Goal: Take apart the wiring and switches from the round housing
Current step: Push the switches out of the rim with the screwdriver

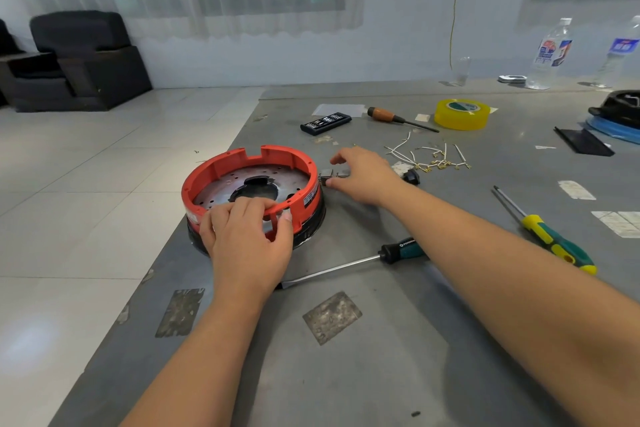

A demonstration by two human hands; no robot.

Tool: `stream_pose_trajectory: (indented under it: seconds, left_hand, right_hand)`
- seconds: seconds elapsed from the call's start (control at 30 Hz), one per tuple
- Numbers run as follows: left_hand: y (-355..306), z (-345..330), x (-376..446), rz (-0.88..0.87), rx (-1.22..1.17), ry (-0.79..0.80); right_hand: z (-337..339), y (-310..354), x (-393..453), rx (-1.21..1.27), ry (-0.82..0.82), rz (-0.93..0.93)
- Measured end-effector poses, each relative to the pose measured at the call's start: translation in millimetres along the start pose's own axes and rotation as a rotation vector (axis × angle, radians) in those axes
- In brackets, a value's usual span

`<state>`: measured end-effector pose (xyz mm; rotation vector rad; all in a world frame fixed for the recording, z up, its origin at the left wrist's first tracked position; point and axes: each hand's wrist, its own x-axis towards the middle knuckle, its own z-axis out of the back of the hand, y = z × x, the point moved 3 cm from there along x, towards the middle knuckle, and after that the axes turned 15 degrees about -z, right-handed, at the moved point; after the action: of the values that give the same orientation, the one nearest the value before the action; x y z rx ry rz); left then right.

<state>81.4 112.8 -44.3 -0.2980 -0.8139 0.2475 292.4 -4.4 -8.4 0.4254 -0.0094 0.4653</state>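
Left hand point(247, 237) fingers curled gripping near rim of red round housing point(249, 184), right hand point(363, 173) pinching small grey switch point(329, 177) just beside housing, on desk point(381, 340)

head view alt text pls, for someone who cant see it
A person's left hand grips the near rim of a red round housing on a grey table, while the right hand pinches a small metal switch part beside it. Screwdrivers and loose wires lie nearby.
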Motion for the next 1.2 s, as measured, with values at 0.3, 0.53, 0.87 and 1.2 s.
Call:
stream_pose_trajectory:
  seconds: [0.3,0.53,0.87,1.2]
  left_hand:
    - [0,0,-3,-0.014,0.041,-0.006]
    - [-3,2,-7,-0.051,0.048,0.032]
    - [-1,3,-7,-0.033,-0.01,0.022]
    - [-3,3,-7,-0.047,0.0,0.05]
  right_hand:
    - [20,-49,-116,-0.154,-0.009,0.264]
    - [15,-67,-144,-0.281,-0.076,0.401]
    - [33,-93,-131,-0.312,-0.18,0.233]
    - [66,-134,-106,-0.175,-0.289,-0.43]
